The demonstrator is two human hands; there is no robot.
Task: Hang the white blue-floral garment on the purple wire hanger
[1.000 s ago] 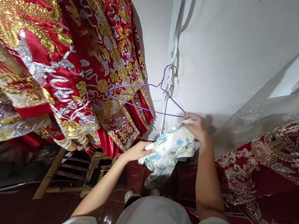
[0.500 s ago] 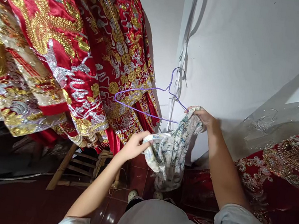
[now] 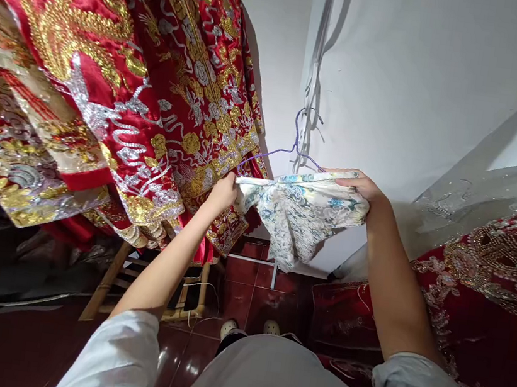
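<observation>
A thin purple clothes hanger (image 3: 296,136) hangs by its hook at a white upright strip on the wall. Stretched over the lower part of this hanger is a white floral garment (image 3: 301,215) with blue and grey print and a band-like top edge. My left hand (image 3: 224,193) is closed on the left end of that band, close to the hanger's left corner. At the opposite end, my right hand (image 3: 363,188) grips the band, thumb along its edge. Cloth hides the hanger's bottom bar and right corner. Loose folds of the garment droop below the band.
Red embroidered robes (image 3: 197,84) hang close on the left, just behind my left hand. Below them stands a bamboo chair (image 3: 106,284). At right are a beaded red garment (image 3: 488,293) and sheer fabric. Red tiles (image 3: 237,302) cover the floor.
Both hands have pulled the garment's band apart and drawn it over the hanger. My left hand rose towards the hanger's left corner; my right hand shifted slightly right. The cloth now hides more of the hanger.
</observation>
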